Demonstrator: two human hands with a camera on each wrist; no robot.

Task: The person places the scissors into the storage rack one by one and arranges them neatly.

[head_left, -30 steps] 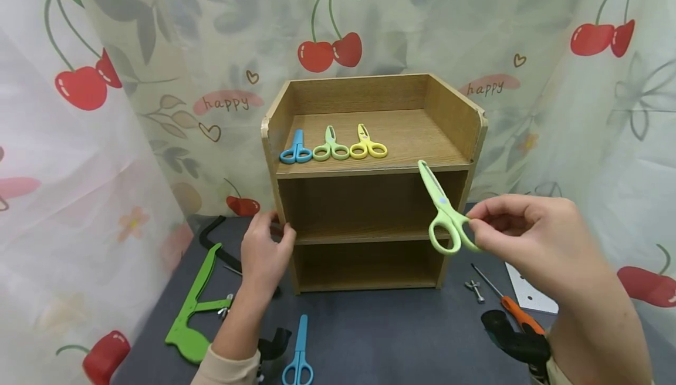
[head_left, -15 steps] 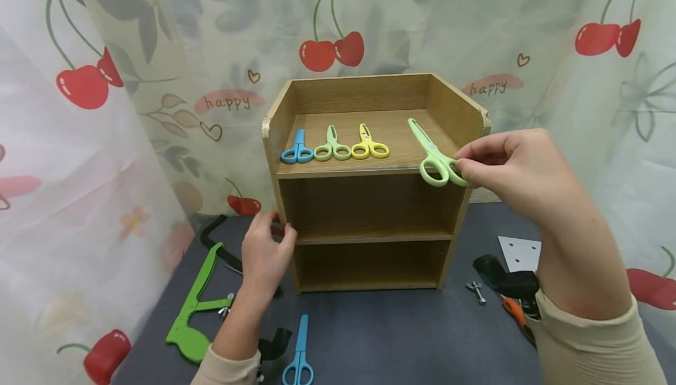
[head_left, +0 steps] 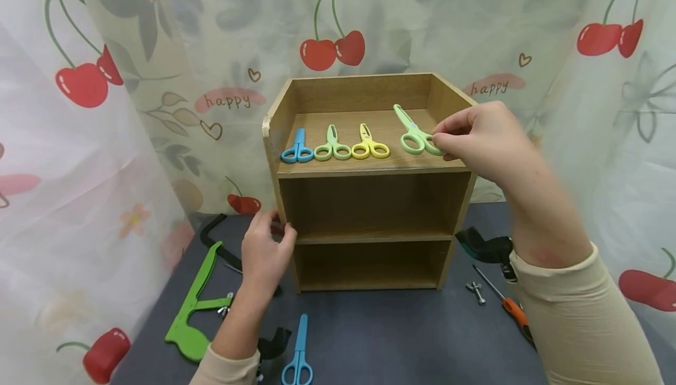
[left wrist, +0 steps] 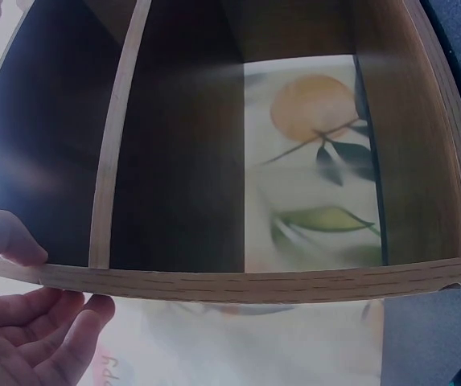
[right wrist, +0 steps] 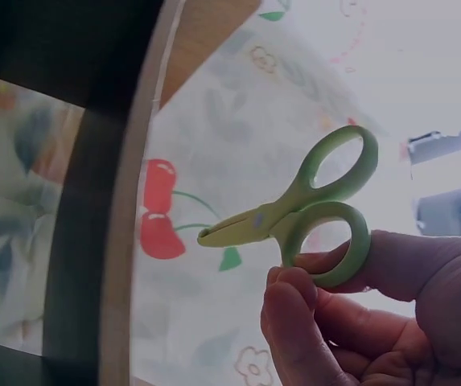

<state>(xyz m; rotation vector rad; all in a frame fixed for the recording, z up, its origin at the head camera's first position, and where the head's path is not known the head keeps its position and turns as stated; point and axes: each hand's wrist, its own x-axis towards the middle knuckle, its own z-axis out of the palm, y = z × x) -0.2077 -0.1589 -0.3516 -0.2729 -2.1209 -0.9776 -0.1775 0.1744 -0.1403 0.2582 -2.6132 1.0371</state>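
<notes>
My right hand (head_left: 477, 138) pinches a pair of light green scissors (head_left: 414, 137) by one handle loop, at the right part of the top shelf. In the right wrist view the green scissors (right wrist: 294, 211) point their blades toward the shelf unit. My left hand (head_left: 266, 250) grips the left side panel of the wooden shelf unit (head_left: 372, 171). Thumb and fingers lie on either side of that panel in the left wrist view. A row on the top shelf holds blue scissors (head_left: 298, 151), green scissors (head_left: 332, 149) and yellow scissors (head_left: 369, 147).
Another pair of blue scissors (head_left: 298, 353) lies on the table in front. A green hacksaw (head_left: 192, 320) is at the left, partly behind my left forearm. To the right are a bolt with a wing nut (head_left: 476, 293) and an orange-handled screwdriver (head_left: 513, 311). Printed curtains surround the table.
My right hand has lifted the green scissors up and then leftward, from in front of the middle compartment to the top shelf. The left hand has stayed on the side panel.
</notes>
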